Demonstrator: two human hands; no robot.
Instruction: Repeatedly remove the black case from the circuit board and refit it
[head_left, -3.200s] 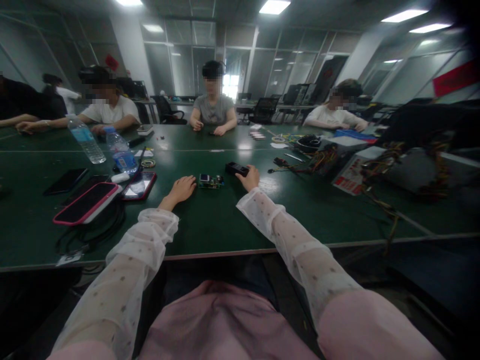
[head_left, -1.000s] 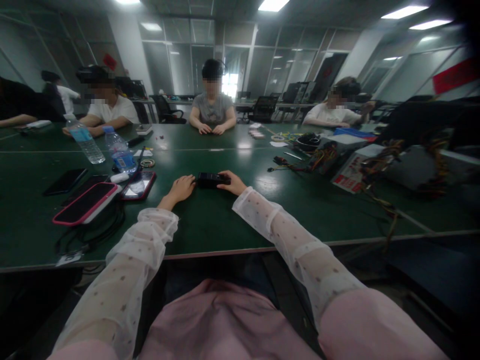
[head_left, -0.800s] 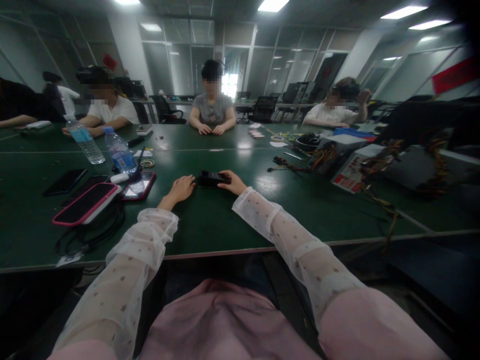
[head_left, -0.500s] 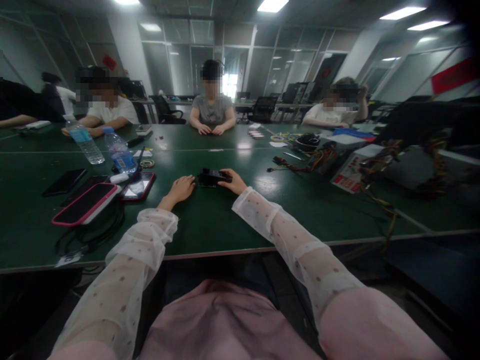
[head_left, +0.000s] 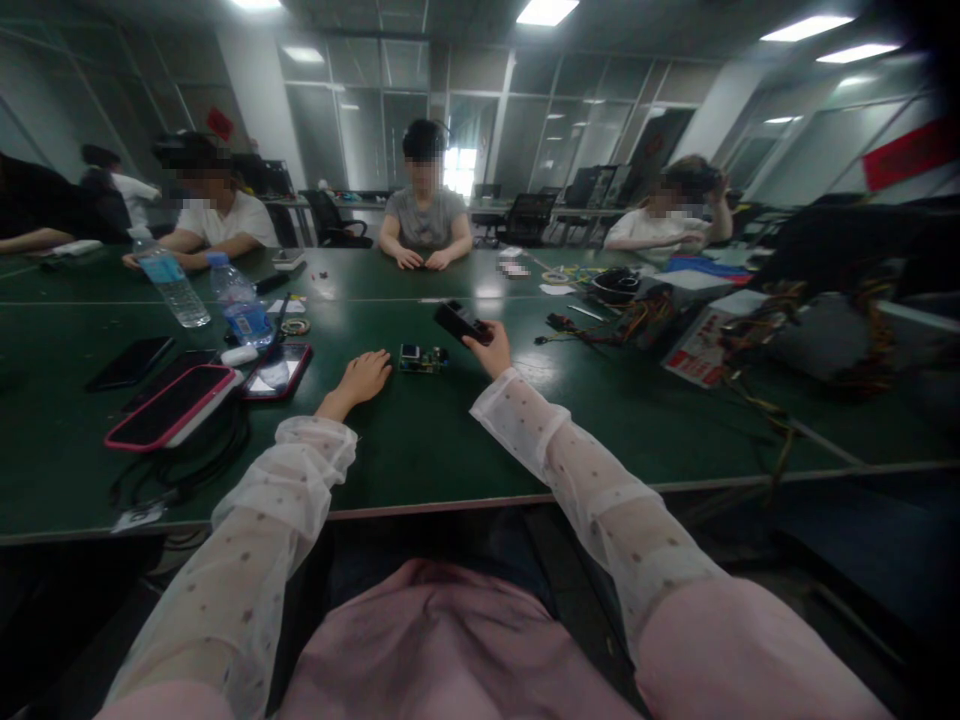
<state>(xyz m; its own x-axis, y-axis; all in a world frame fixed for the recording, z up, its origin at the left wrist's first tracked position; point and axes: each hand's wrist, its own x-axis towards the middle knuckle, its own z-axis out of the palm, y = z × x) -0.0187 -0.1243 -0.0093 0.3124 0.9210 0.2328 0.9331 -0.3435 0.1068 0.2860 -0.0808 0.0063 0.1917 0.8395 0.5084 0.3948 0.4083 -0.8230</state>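
R hand is lifted off the worktop, fingers closed around a black cover held tilted, far end up and to the left, clear of the surface. L hand lies palm down on the worktop w/ fingers loosely curled, gripping nothing; fingertips just left of a small green circuit board, can't tell if they touch it. Board sits flat on the worktop btwn the two hands, bare, w/ a small blue-ish screen at its left end; black cover is above and to its right, apart from it. Left of L hand: phone in a pink case, a second phone w/ red edge beside it, dark phone further left, black cable looped near the front edge. Behind those, two water bottles: clear one, blue-label one, w/ a tape roll just right of them. Right side of worktop: bundle of coloured wires by a red-and-white box. Other people sit along the far side, their hands on the worktop, well apart from this person's hands.
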